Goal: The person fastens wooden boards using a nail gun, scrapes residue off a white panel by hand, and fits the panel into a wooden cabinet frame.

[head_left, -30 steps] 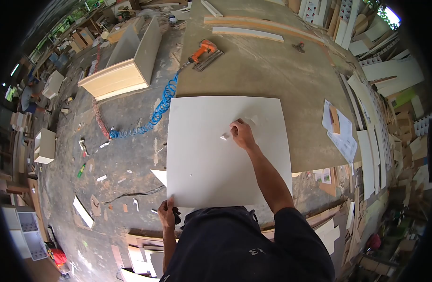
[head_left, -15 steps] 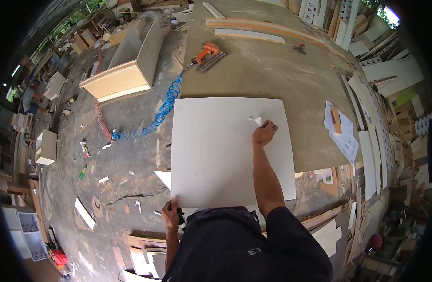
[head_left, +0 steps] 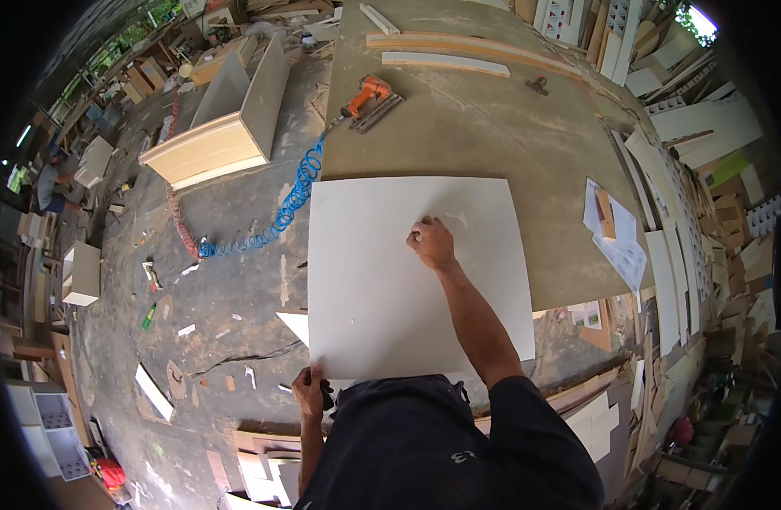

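A square white board (head_left: 382, 289) lies flat in front of my body, its far part over the brown worktable sheet. My left hand (head_left: 308, 393) grips the board's near left corner, thumb on top and fingers at the edge. A small dark object shows beside those fingers, its kind unclear. Above the board's upper middle, my right hand (head_left: 433, 244) is closed with curled fingers. Whatever it may hold is hidden by the fingers. Just right of it, a faint pale mark (head_left: 461, 218) shows on the board.
An orange nail gun (head_left: 373, 95) with a coiled blue air hose (head_left: 301, 191) lies beyond the board. Wood strips (head_left: 445, 63) rest farther back. Papers (head_left: 616, 234) lie right. A wooden cabinet (head_left: 220, 140) stands left on the littered floor; a person (head_left: 52, 183) crouches far left.
My right hand has moved left across the board and its fingers have curled in. The white scrap by its fingertips no longer shows. My left hand stays at the corner.
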A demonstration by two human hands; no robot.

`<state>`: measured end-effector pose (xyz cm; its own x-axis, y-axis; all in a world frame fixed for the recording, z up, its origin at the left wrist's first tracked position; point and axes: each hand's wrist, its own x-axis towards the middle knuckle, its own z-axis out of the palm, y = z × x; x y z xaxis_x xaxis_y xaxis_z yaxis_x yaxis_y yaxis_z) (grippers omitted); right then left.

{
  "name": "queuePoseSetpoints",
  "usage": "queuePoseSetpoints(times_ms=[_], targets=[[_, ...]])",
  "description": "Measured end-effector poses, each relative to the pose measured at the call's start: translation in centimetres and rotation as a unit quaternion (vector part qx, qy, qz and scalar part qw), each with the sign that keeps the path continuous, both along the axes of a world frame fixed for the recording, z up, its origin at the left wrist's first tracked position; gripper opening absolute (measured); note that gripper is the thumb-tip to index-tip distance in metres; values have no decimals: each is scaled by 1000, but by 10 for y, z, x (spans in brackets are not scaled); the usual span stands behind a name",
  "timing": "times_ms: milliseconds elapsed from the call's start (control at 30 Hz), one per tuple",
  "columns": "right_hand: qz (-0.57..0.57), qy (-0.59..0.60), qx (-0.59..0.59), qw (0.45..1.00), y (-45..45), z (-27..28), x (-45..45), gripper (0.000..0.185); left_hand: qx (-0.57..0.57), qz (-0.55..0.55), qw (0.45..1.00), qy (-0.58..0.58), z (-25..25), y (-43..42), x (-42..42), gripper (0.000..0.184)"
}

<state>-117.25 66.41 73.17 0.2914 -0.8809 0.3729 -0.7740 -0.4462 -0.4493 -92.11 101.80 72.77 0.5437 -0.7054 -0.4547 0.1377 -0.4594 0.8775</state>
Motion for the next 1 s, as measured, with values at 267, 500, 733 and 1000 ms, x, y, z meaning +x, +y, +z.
queuePoseSetpoints(times_ms=[267,500,733,1000], targets=[[-72,-111,0,991,-2,-8,-17,11,-4,14,1000,-1,7,-2,-4,45],[-9,-47,-21,999,13,-17,0,6,-8,4,1000,3,1,2,1,43],[-74,-28,-34,996,2,-13,-4,4,-2,-2,1000,-3,4,1,1,44],[-45,-26,35,998,-4,-4,-6,5,-10,2,1000,2,3,0,2,47]])
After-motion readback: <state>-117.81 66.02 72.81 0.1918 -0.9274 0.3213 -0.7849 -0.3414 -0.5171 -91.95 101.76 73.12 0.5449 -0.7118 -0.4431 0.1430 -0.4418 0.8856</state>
